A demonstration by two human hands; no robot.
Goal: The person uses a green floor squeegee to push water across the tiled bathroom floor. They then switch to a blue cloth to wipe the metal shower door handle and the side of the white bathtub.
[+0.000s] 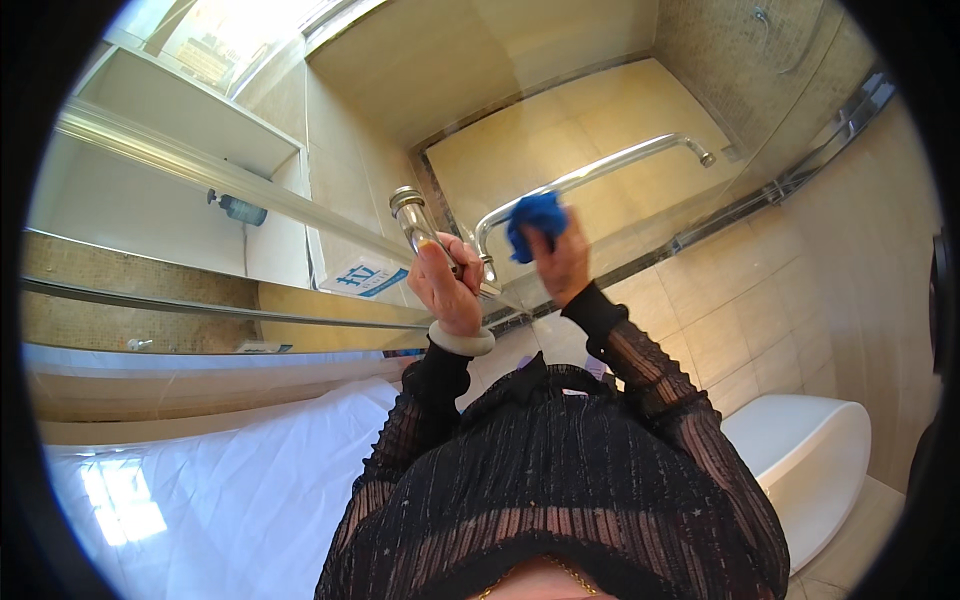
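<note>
My right hand (566, 262) is closed on a bunched blue cloth (537, 226), which is pressed against a long bent chrome tube (620, 160). The tube rises near my left hand, curves, and runs away to the right, ending in a short downturned tip. My left hand (445, 290) is wrapped round a shiny chrome fitting (408, 204) with a ringed, thicker end that sticks out beyond the fingers. Whether the fitting and the tube are joined is hidden behind the left hand. A pale bangle circles my left wrist.
Left of my hands is a white wall recess (130, 170) with a dark pump bottle (238, 207). A blue-and-white label (366, 279) lies close to my left hand. White sheeting (230, 480) covers the lower left; a white bathtub (845, 440) stands at the right beside floor tiles (740, 290).
</note>
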